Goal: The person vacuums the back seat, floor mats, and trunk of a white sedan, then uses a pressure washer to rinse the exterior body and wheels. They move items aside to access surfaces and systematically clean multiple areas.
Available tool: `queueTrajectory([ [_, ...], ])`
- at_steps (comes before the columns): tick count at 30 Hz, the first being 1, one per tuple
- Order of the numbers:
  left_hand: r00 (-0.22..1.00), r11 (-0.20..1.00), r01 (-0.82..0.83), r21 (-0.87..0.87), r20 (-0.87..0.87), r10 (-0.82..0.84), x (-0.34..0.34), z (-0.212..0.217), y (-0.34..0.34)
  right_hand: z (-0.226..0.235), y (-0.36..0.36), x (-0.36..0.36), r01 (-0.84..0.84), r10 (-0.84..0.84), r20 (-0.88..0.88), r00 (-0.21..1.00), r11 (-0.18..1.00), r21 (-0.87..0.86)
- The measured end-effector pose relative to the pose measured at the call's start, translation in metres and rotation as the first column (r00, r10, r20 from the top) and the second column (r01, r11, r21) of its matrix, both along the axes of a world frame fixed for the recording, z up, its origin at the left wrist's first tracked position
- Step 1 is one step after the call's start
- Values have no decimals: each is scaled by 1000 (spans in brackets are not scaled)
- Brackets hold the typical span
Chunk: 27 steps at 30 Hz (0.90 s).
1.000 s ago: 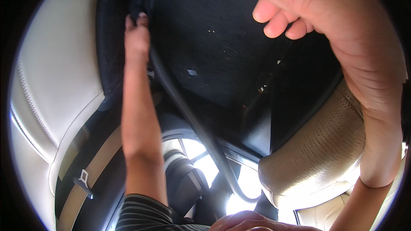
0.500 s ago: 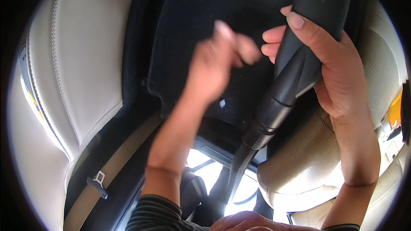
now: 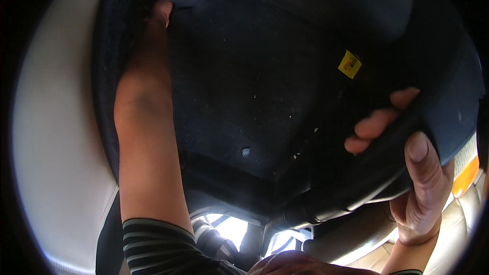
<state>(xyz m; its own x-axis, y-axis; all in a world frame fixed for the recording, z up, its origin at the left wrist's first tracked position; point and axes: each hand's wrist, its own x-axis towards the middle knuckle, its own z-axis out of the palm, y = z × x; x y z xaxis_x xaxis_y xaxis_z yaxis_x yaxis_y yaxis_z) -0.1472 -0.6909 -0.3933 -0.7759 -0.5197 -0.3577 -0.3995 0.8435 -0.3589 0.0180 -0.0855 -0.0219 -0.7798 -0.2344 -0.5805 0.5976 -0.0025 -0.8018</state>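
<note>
Head view, looking into a car's footwell: the dark floor mat (image 3: pixel 254 86) fills the middle of the picture, specked with pale crumbs, a small yellow tag (image 3: pixel 350 64) lying near its upper right. Left hand (image 3: pixel 162 12) is up at the mat's top left corner, the bare forearm running along the mat's left edge; the fingers are tucked behind the mat's rim, so I cannot tell whether they are curled or loose. Striped sleeve (image 3: pixel 153 244) shows at the bottom edge. Right hand (image 3: pixel 412 173) is at the mat's right side, wrapped around the black vacuum nozzle (image 3: pixel 367 173): thumb pressed across the near side, three fingertips (image 3: pixel 374 125) showing over the far side, a firm clasp. The nozzle slants down to the left and meets the ribbed black hose (image 3: pixel 305 216) just below the mat's lower edge. Cream leather seat (image 3: pixel 56 163) curves along the left, well apart from the nozzle.
</note>
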Motion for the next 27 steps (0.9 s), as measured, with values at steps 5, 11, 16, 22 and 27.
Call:
queueTrajectory([
  [5,992,991,54,-121,-104,-67,-22,-43,-52,-7,2,4,-48,48,-53,997,999,3],
  [11,723,974,-190,119,-655,221,60,17,43,-3,8,8,-88,85,-94,992,996,-30],
  [16,320,763,-80,642,-708,629,142,88,126,7,13,12,-35,36,-66,997,999,30],
  [22,193,436,250,865,-486,852,225,146,209,11,19,8,-106,102,-129,986,994,-29],
  [27,296,292,241,926,-357,886,259,225,291,2,23,0,-189,175,-122,977,976,-112],
])
